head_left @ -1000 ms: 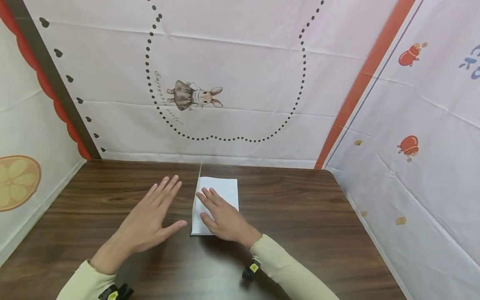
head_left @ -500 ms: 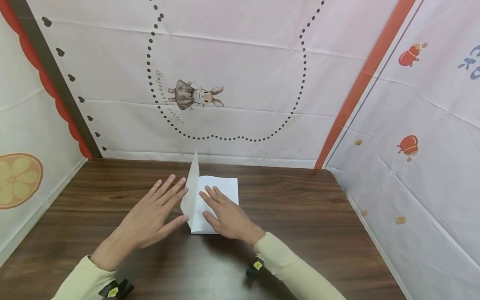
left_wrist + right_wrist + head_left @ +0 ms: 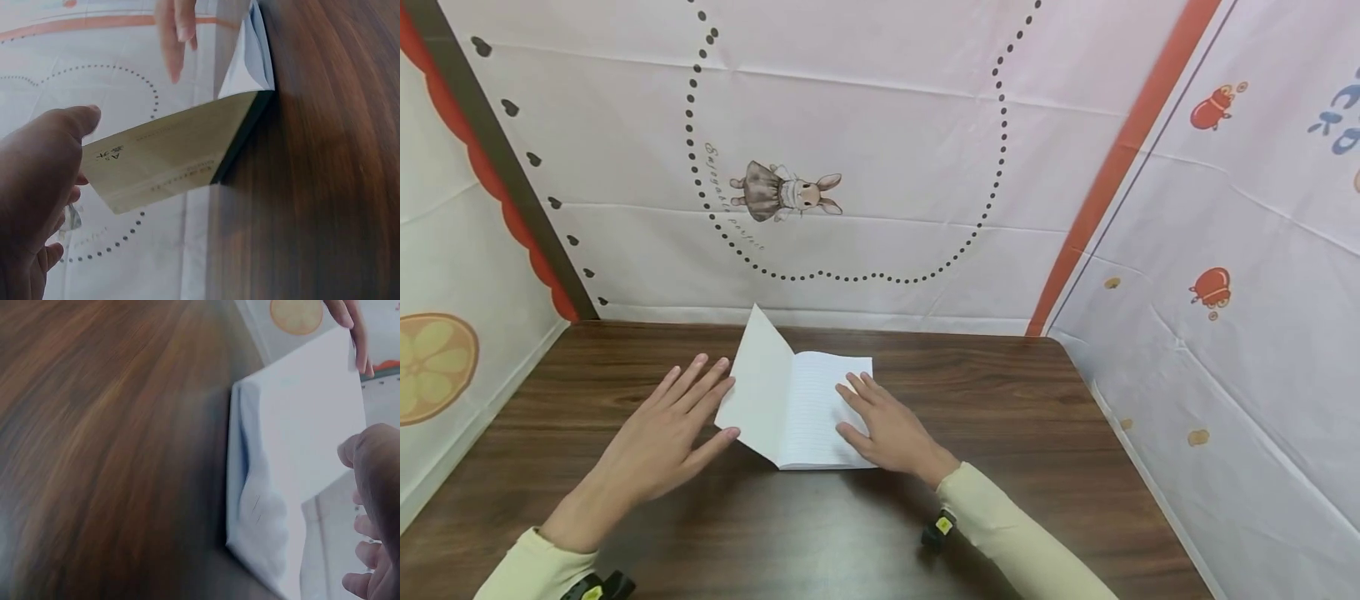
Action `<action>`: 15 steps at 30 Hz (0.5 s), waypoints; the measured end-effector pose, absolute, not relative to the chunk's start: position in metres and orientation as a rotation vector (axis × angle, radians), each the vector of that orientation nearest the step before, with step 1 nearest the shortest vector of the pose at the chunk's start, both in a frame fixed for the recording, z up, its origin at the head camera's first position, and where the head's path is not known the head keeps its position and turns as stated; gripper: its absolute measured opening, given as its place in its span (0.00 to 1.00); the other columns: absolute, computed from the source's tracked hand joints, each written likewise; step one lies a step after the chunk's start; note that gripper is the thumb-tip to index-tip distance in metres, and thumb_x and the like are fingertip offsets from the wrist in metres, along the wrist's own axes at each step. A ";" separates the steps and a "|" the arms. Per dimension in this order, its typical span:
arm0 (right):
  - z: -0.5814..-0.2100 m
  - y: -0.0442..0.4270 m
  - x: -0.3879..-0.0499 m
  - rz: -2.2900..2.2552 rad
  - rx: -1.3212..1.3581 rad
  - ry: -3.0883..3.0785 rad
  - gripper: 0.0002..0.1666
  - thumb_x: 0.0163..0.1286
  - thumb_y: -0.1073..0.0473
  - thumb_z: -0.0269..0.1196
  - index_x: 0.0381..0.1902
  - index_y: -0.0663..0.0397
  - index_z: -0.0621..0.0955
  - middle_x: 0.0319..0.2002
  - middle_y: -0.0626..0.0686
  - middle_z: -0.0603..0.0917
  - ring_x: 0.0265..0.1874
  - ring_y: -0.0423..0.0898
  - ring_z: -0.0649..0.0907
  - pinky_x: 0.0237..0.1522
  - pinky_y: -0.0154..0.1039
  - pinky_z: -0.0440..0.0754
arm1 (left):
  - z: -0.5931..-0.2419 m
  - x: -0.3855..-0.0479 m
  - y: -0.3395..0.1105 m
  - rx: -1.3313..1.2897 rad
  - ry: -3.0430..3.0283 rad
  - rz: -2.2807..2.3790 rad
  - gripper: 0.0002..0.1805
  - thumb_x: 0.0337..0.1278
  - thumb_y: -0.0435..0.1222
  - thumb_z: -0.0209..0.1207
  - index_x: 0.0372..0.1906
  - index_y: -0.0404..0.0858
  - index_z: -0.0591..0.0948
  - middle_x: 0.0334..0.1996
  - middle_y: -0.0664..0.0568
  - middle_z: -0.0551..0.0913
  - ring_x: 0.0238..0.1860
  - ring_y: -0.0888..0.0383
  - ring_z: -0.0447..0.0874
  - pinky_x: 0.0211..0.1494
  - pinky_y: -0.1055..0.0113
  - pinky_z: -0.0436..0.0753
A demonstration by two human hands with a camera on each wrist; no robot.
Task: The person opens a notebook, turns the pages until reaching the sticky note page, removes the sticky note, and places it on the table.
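An open notebook with lined white pages [image 3: 820, 408] lies on the brown table, its front cover [image 3: 758, 387] raised and tilted to the left. My left hand [image 3: 658, 437] touches the cover's outer edge with straight, spread fingers. In the left wrist view the cover's tan outside [image 3: 169, 150] bears print, and the left thumb is at its edge. My right hand [image 3: 895, 433], fingers extended, is over the right part of the pages; whether it touches them I cannot tell. The right wrist view shows the cover's pale inside [image 3: 312, 406] beside the right hand [image 3: 378, 481].
The wooden table [image 3: 1030, 483] reaches back to a white printed cloth [image 3: 887, 167] with a rabbit figure. Similar cloth hangs at the left [image 3: 445, 217] and right [image 3: 1255, 250] sides.
The cover has swung from nearly upright over to the left, showing its inside. My left hand has moved left along with it, and my right hand has shifted right across the pages.
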State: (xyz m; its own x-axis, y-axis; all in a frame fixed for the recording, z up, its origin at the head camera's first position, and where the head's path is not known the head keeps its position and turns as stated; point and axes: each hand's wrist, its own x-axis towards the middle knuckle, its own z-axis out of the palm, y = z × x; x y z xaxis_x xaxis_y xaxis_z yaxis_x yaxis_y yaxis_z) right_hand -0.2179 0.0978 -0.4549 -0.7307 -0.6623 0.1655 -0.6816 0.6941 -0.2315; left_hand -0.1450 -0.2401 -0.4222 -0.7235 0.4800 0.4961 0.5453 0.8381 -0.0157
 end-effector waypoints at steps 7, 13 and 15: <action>-0.468 0.110 -0.218 0.341 1.116 -2.941 0.44 0.75 0.30 0.53 0.79 0.47 0.66 0.80 0.53 0.61 0.80 0.55 0.57 0.77 0.50 0.63 | -0.431 -0.142 -0.255 -0.719 -2.528 -0.193 0.38 0.70 0.57 0.57 0.68 0.30 0.75 0.73 0.37 0.69 0.83 0.52 0.40 0.84 0.58 0.39; -0.478 0.116 -0.217 0.308 1.150 -2.955 0.42 0.75 0.30 0.54 0.77 0.48 0.69 0.78 0.54 0.64 0.79 0.55 0.60 0.77 0.52 0.64 | -0.445 -0.142 -0.267 -0.703 -2.530 -0.209 0.34 0.70 0.52 0.59 0.67 0.29 0.76 0.71 0.34 0.71 0.83 0.52 0.42 0.84 0.59 0.38; -0.480 0.117 -0.217 0.310 1.160 -2.958 0.42 0.75 0.30 0.55 0.76 0.48 0.69 0.78 0.54 0.65 0.79 0.56 0.60 0.77 0.52 0.64 | -0.451 -0.142 -0.271 -0.719 -2.524 -0.215 0.33 0.70 0.50 0.59 0.67 0.28 0.76 0.71 0.34 0.71 0.83 0.51 0.43 0.84 0.60 0.38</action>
State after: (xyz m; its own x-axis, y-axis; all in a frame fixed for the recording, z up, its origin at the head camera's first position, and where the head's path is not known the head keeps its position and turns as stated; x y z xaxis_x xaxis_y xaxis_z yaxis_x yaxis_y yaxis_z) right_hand -0.2169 0.1174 -0.4798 -0.7347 -0.6780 0.0239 -0.6681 0.7171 -0.1984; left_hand -0.1424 -0.2711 -0.4507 -0.7336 0.4508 0.5086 0.5303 0.8477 0.0135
